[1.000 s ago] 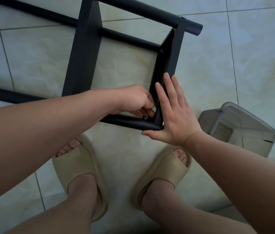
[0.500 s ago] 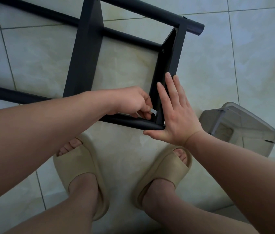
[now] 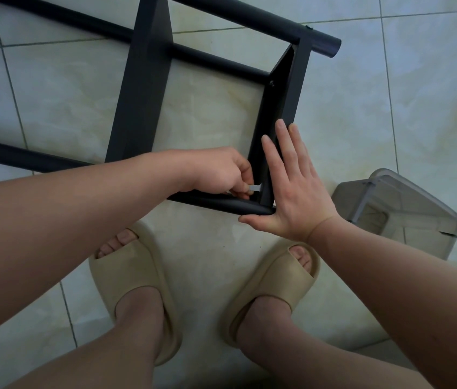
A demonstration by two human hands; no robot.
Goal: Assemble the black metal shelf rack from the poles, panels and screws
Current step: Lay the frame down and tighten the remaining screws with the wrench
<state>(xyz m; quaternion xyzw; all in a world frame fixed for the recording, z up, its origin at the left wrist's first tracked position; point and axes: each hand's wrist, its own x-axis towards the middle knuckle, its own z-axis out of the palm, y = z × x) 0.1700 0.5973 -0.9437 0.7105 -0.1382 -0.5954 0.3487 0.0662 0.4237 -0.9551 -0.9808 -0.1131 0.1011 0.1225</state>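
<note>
Rolled back slightly from 1 s ago, baring a small grey key [image 3: 255, 188] between the curled fingers of the left hand [image 3: 221, 171]. Pinches that key at the inner corner where end panel [image 3: 280, 91] meets near pole [image 3: 227, 204]. Right hand [image 3: 292, 192] just beside, flat and straight-fingered, pressed against the panel's outer face, thumb under the pole's end. Black rack [image 3: 140, 88] on its side over tiled floor [image 3: 418, 108], stretching away beyond both hands. Clear plastic box [image 3: 407, 209] right of the right hand. 2 beige slippers [image 3: 126, 273] below the hands.
</note>
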